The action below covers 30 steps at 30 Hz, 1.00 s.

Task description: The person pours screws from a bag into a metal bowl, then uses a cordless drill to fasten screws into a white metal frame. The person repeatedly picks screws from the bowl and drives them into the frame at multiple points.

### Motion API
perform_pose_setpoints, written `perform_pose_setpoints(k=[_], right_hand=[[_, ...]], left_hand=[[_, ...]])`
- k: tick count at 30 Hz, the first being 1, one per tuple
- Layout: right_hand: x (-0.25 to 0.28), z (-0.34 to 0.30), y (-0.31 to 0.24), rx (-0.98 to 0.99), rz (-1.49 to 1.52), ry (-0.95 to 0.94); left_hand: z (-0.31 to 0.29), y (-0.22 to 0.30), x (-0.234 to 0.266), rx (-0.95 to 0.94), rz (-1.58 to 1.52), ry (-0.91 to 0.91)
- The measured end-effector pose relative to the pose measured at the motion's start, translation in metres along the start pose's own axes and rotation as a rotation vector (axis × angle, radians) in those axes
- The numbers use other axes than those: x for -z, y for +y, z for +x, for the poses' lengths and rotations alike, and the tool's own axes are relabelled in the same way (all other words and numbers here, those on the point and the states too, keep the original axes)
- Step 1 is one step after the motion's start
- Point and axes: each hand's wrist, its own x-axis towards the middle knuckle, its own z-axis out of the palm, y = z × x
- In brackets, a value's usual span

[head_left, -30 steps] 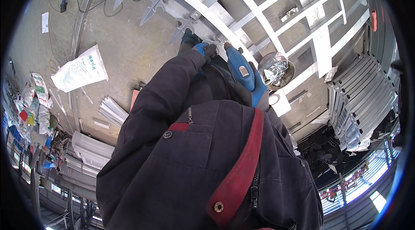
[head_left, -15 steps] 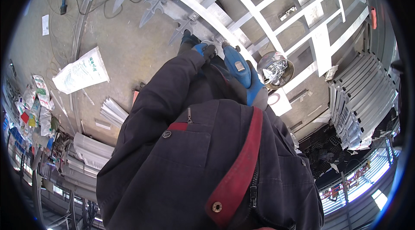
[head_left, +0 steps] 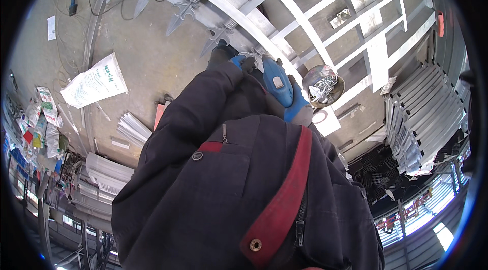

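Note:
Gloved in blue and dark grey, my left hand (head_left: 245,63) has its fingers closed on the point of a grey spear-shaped finial (head_left: 253,55). That finial stands against the curved pale metal bar of a large frame (head_left: 297,12). In my right hand (head_left: 298,103), in a blue glove, is a blue power drill (head_left: 277,83). Its nose points up toward the bar, just right of the finial. Whether its tip touches anything is hidden. More finials (head_left: 217,35) line the bar to the left. Right of the drill sits a round metal bowl (head_left: 337,98) holding screws (head_left: 323,88).
A white printed sack (head_left: 95,82) lies on the floor at left, with a blue-handled tool (head_left: 73,4) and cables beyond. Metal strips (head_left: 133,126) lie at lower left. Stacked metal profiles (head_left: 427,112) stand at right. Crossbars of the frame span the upper right.
The view has shifted slightly. The drill has moved a little left and back, and more of the finial's coiled base shows beside its nose. My left hand stays at the finial.

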Motion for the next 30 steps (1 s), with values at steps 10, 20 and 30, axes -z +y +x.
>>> perform_pose_setpoints(k=[10, 20, 30], right_hand=[[0.005, 0.01, 0.014, 0.015, -0.197, -0.053], [0.0, 0.029, 0.06, 0.258, -0.21, -0.009], [0.004, 0.032, 0.06, 0.319, -0.2, -0.003]], left_hand=[[-0.011, 0.023, -0.001, 0.104, 0.162, 0.024], [-0.019, 0.041, -0.001, 0.105, 0.264, 0.044], [0.009, -0.018, 0.004, 0.084, 0.195, 0.016]])
